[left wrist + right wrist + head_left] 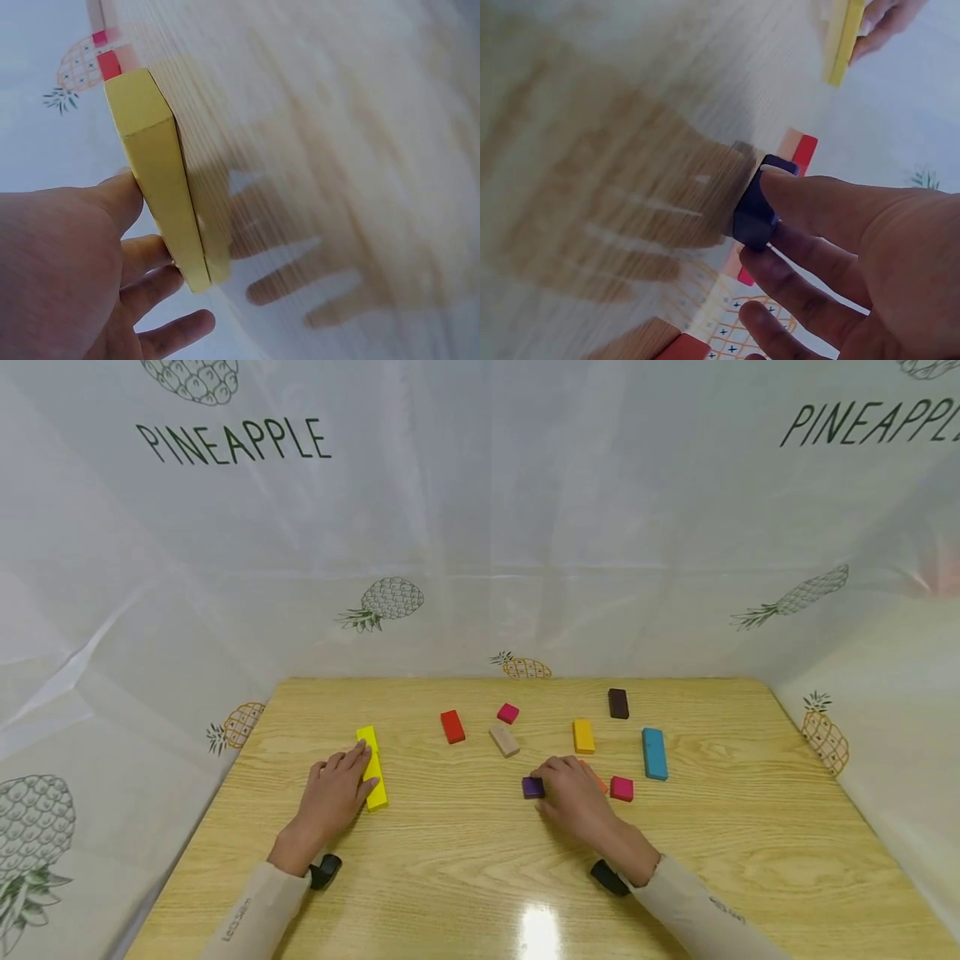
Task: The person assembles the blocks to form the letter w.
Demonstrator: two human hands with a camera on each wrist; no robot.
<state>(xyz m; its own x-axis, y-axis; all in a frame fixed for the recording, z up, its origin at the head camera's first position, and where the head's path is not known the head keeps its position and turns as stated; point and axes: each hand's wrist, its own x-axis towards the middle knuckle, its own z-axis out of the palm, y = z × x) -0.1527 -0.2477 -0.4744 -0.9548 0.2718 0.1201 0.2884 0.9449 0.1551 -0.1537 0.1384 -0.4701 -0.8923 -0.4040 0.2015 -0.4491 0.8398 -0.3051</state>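
Observation:
On the left of the table, a long yellow block (377,792) lies lengthwise away from me. My left hand (335,793) rests against it, thumb and fingertips touching it with the fingers fairly straight. In the left wrist view the yellow block (161,176) shows the fingers partly hidden behind it. Right of centre, my right hand (573,797) pinches a small dark purple block (532,788) between thumb and fingers, at the tabletop. An orange block (595,776) lies partly hidden behind that hand, and a pink block (622,788) sits just right of it.
Farther back lie a red block (452,727), a small pink block (507,713), a beige block (504,740), an amber block (583,737) and a dark brown block (618,703). A blue block (655,753) lies at the right. Pineapple-printed sheeting (480,527) surrounds the wooden table (450,877).

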